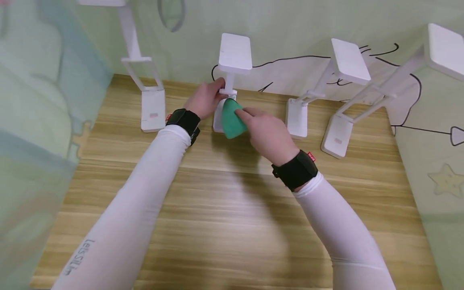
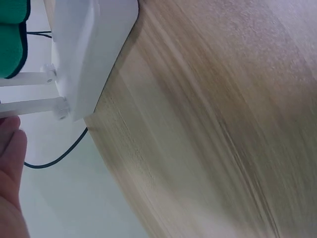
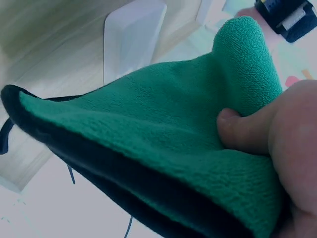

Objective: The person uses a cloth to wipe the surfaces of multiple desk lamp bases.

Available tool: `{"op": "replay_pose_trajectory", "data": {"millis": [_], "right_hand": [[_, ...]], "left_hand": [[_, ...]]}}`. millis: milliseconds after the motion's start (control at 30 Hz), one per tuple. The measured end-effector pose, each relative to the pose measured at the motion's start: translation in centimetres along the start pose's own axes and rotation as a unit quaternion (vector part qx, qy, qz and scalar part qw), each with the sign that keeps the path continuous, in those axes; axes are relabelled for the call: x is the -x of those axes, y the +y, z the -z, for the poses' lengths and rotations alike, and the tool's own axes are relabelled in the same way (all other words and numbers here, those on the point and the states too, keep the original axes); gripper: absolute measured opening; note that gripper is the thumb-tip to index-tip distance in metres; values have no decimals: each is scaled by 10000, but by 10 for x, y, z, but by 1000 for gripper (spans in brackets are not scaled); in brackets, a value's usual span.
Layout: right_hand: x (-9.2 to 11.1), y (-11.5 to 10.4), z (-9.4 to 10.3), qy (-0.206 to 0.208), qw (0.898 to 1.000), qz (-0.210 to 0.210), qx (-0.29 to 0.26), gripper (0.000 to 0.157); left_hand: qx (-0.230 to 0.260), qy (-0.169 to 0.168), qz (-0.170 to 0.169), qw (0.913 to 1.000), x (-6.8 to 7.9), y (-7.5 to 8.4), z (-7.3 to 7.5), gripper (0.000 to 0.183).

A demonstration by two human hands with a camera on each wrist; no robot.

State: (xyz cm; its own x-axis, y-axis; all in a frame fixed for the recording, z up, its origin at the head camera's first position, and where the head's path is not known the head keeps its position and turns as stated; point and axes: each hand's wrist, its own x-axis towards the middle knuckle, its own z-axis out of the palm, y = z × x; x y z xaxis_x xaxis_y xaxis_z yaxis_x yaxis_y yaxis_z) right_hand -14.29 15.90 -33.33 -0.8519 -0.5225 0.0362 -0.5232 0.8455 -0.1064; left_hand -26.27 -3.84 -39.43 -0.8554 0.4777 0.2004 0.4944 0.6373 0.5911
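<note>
My right hand [image 1: 270, 135] grips a folded green cloth [image 1: 232, 123] with dark edging, thumb pressed into its fuzzy face in the right wrist view. The cloth hangs over the base of a white desk lamp [image 1: 235, 51], covering much of that base. My left hand [image 1: 206, 98] holds this lamp at its arm, just above the base, fingers reaching behind it. In the left wrist view, the lamp's two thin rods [image 2: 32, 107] rise from its base [image 2: 81, 54], with my fingertips beside them and the cloth at the upper corner.
Another white lamp [image 1: 153, 110] stands to the left. Two more, a nearer lamp [image 1: 296, 119] and a farther lamp [image 1: 337, 137], stand to the right. All are along the back of the wooden table [image 1: 224, 225], against a painted wall [image 1: 290, 24]. A dark cable [image 2: 62, 157] runs behind the lamp base.
</note>
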Motion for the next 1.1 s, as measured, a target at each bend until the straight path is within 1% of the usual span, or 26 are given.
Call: {"op": "replay_pose_trajectory", "data": {"millis": [100,167,233,333,433,500,633,700,800,867,967,1100], "right_hand": [[-2,-4,-17,1,9991,363,203,58],[-3,-7,-31,-149,9975,622,288,54],[-4,-10,-44,-393,9956,817,256,51],[-8,-9,-60,-674,9925,1018,-70,52],[-16,-4,-69,-777,9902,1040,-506,56],[-25,0,-74,-773,9891,1034,-710,58],[-45,6,-78,-710,9877,1159,-777,58],[-54,9,-79,-601,9881,1239,-681,57],[-62,17,-78,-388,9909,1184,-513,56],[-64,24,-79,-335,9928,1088,-369,54],[-62,29,-77,-449,9943,956,-171,52],[-52,24,-72,-664,9944,824,46,49]], "left_hand": [[62,-42,-53,10000,-1,1,-1,21],[-24,-77,-107,9999,-1,1,0,21],[-145,-114,-153,9997,-2,3,1,21],[-302,-178,-103,9993,-3,3,1,19],[-359,-275,-31,9990,-5,4,0,19],[-384,-352,17,9986,-6,4,-1,19],[-401,-379,111,9984,-6,5,-1,18],[-375,-387,158,9984,-6,7,0,18],[-358,-391,217,9984,-7,9,0,15],[-383,-420,273,9980,-7,10,-1,13],[-428,-440,316,9976,-6,9,-1,13],[-400,-371,233,9982,-5,8,-2,13]]}}
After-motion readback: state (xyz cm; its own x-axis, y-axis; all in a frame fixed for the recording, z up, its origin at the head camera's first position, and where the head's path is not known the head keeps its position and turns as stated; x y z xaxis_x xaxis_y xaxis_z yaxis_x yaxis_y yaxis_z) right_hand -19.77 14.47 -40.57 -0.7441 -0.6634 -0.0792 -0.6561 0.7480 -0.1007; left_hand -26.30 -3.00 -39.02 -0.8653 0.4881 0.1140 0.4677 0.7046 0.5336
